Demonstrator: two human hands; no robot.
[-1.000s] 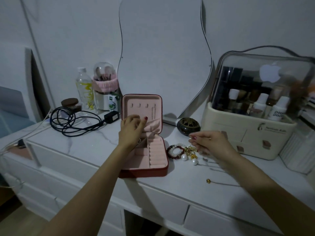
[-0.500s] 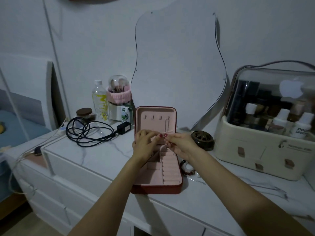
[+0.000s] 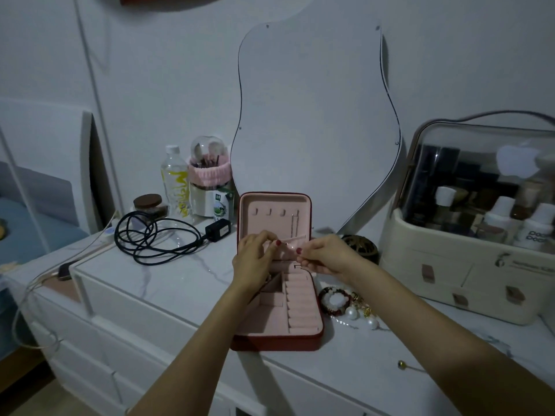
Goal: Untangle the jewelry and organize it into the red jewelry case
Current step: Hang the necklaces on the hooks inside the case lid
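Note:
The red jewelry case (image 3: 276, 342) lies open on the white marble dresser top, its pink lid upright and a thin chain hanging from the rightmost hook. My left hand (image 3: 255, 259) and my right hand (image 3: 326, 256) meet in front of the lid's elastic pocket, each pinching a thin chain (image 3: 295, 265) between thumb and forefinger. A small pendant dangles below my right fingers. To the right of the case lies a tangled pile of jewelry (image 3: 348, 304): a dark red bead bracelet, pearl earrings and gold pieces.
A gold-headed pin (image 3: 402, 364) lies near the front edge at right. A dark round burner (image 3: 360, 247) and a cream cosmetics organizer (image 3: 474, 265) stand at right. A coiled black cable (image 3: 156, 238), a bottle (image 3: 175, 187) and a brush holder (image 3: 210, 187) stand at left.
My right hand left the jewelry pile and joined my left hand at the case lid, and both now pinch a thin chain. The camera view rose and shifted left.

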